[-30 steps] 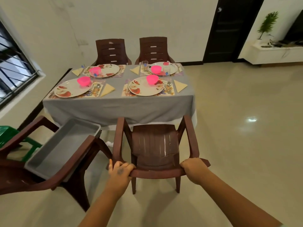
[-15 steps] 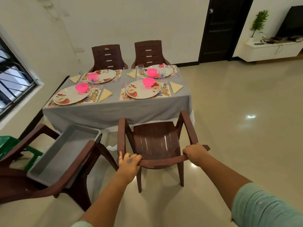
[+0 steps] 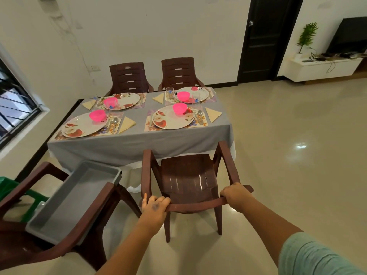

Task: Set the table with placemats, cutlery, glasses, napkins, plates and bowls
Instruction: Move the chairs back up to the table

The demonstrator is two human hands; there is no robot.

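The table (image 3: 127,144) wears a grey cloth and carries several place settings. Each has a floral placemat (image 3: 148,127), a flowered plate (image 3: 170,120), a pink bowl (image 3: 179,108), cutlery (image 3: 199,116), a yellow folded napkin (image 3: 212,114) and a clear glass (image 3: 169,93). A brown plastic chair (image 3: 188,179) stands at the table's near side, its seat partly under the cloth's edge. My left hand (image 3: 155,206) grips the left end of its top back rail. My right hand (image 3: 235,194) grips the right end of that rail.
A grey plastic bin (image 3: 65,203) lies across a second brown chair (image 3: 83,225) at the near left. Two more brown chairs (image 3: 129,78) stand behind the table. A green stool (image 3: 8,187) is at the far left. A dark door (image 3: 264,38) and a white shelf (image 3: 321,68) stand at the right, with open tiled floor before them.
The chair has moved forward toward the table with both my hands gripping its back rail. Its seat now reaches the hanging cloth.
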